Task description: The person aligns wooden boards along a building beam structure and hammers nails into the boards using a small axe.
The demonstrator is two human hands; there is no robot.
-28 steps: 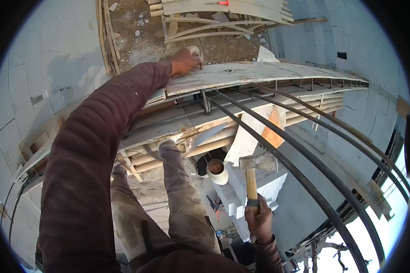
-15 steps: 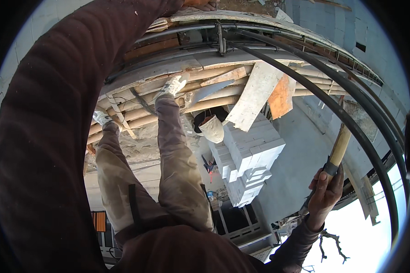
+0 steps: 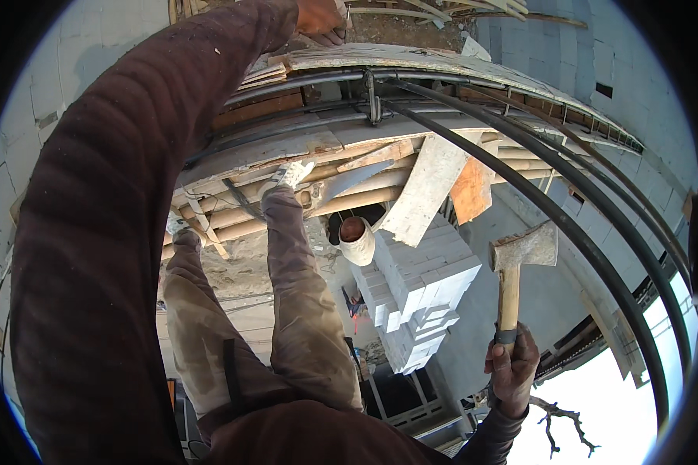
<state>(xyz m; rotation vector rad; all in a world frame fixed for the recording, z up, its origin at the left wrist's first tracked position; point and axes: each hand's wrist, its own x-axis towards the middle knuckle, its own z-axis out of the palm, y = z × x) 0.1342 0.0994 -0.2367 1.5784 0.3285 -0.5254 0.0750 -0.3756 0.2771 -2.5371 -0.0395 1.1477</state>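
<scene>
My right hand (image 3: 513, 363) is wrapped round the lower handle of a hatchet (image 3: 509, 298). It stands upright at the right, and its worn head points up with the blade toward the right. My left arm arches across the left side to the far top. There my left hand (image 3: 321, 18) is just above the edge of a long plank form (image 3: 380, 56). Its fingers look curled, and what they hold, if anything, is too small to make out. Below the form, a handsaw (image 3: 353, 180) lies on round poles beside my foot.
Dark metal pipes (image 3: 597, 263) curve down the right side, near the hatchet. I stand high on poles (image 3: 380, 180) with loose boards (image 3: 426, 186) across them. A pale pouch (image 3: 357, 246) hangs by my leg. Far below are stacked white blocks (image 3: 426, 271).
The hatchet has swung up and left, and its head, earlier behind the pipes, now shows fully. My left hand sits slightly lower in the picture, and more of it is visible.
</scene>
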